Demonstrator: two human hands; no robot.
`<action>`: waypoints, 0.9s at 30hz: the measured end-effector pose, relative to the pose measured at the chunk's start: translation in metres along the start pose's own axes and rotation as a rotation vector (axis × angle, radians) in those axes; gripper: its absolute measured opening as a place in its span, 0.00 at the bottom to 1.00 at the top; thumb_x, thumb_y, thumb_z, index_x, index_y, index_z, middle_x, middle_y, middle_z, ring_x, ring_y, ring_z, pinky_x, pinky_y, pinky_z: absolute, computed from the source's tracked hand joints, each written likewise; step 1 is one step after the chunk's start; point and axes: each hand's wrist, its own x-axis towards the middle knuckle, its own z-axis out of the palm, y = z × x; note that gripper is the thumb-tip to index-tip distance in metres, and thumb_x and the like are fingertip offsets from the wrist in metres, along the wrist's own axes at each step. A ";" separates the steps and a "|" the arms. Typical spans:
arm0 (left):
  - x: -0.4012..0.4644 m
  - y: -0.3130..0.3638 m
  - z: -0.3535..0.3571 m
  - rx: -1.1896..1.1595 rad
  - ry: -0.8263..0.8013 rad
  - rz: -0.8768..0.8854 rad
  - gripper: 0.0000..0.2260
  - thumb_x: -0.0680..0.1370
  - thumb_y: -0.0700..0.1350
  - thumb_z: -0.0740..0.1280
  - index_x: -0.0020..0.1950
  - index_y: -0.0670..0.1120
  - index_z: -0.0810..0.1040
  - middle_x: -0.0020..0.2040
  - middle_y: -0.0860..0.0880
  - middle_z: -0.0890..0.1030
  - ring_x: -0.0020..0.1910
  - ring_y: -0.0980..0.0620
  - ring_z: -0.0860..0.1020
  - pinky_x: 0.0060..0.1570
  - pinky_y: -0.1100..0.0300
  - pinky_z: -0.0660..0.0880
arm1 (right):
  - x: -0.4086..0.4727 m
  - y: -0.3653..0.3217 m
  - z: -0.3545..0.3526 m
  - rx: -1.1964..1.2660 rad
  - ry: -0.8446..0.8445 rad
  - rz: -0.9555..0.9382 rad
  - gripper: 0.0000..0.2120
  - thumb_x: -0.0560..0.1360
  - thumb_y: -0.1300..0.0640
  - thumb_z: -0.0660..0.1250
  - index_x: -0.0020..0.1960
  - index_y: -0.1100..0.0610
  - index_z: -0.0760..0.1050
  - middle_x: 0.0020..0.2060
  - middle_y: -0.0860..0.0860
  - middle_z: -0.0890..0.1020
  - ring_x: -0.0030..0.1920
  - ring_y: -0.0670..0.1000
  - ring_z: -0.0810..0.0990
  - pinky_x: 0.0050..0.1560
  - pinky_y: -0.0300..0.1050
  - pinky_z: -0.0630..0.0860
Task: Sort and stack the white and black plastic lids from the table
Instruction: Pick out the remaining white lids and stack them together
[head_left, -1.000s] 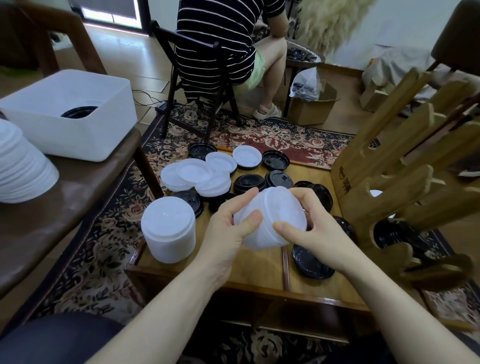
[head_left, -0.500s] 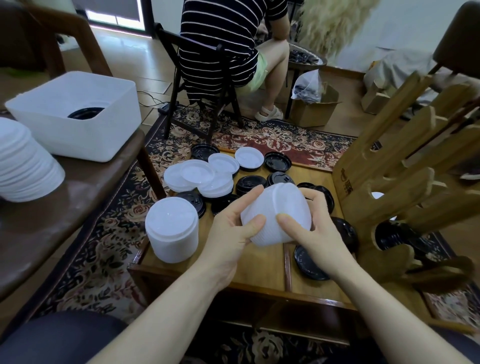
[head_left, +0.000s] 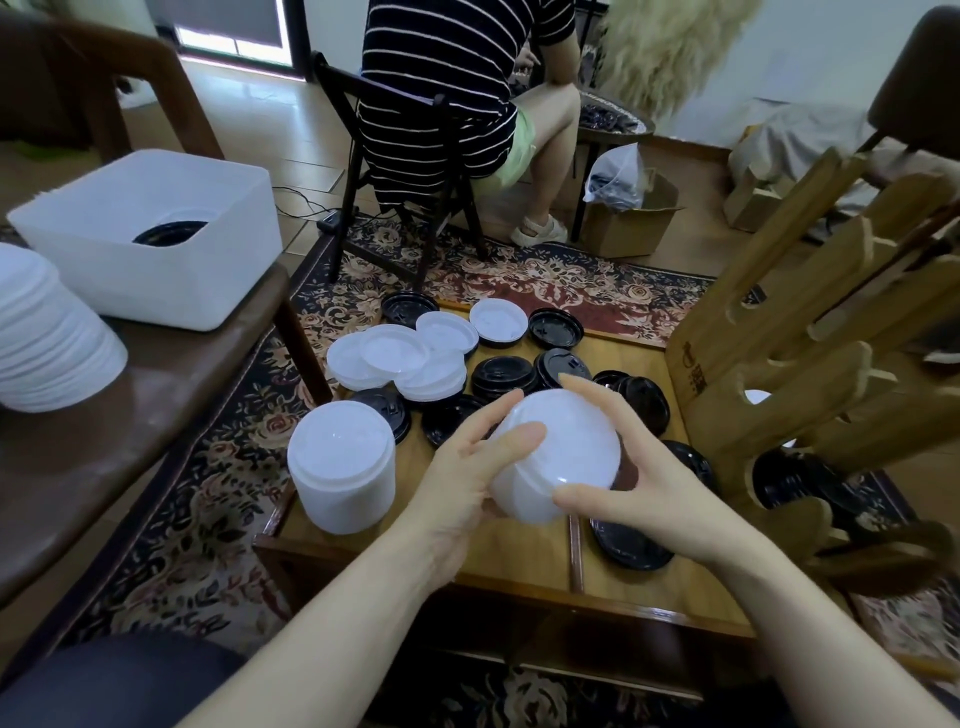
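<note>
You're cupping the white lid stack (head_left: 558, 457) above the desk (head_left: 530, 545) between left hand (head_left: 467, 478) and right hand (head_left: 644, 483), both grips curled round it, so be squaring its edges before setting it beside the finished stack (head_left: 340, 467) at nine o'clock.

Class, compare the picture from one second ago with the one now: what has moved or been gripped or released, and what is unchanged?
Little changed. Both hands, left hand and right hand, keep hold of the stack of white lids, which has tilted slightly in their grip. Nothing was released. The standing white stack and the loose black lids on the table stayed put.
</note>
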 end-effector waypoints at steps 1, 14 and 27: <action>0.000 -0.001 0.001 -0.019 -0.002 0.004 0.25 0.68 0.57 0.73 0.65 0.60 0.79 0.62 0.53 0.82 0.59 0.49 0.82 0.51 0.51 0.82 | 0.000 0.000 0.002 0.080 0.005 0.027 0.41 0.66 0.43 0.76 0.74 0.35 0.59 0.67 0.33 0.70 0.68 0.39 0.70 0.64 0.43 0.74; 0.011 -0.014 -0.013 -0.139 0.172 -0.023 0.33 0.54 0.60 0.76 0.59 0.59 0.81 0.56 0.55 0.84 0.57 0.51 0.82 0.56 0.49 0.81 | 0.074 -0.001 -0.013 0.014 -0.021 0.069 0.26 0.73 0.35 0.66 0.66 0.46 0.75 0.61 0.40 0.80 0.63 0.40 0.76 0.66 0.47 0.74; 0.020 -0.025 -0.031 -0.221 0.279 -0.197 0.26 0.61 0.54 0.74 0.59 0.58 0.80 0.57 0.54 0.83 0.57 0.50 0.80 0.49 0.50 0.82 | 0.202 0.060 0.031 -1.146 -0.225 -0.526 0.13 0.71 0.55 0.75 0.55 0.53 0.80 0.52 0.53 0.80 0.62 0.57 0.75 0.55 0.47 0.62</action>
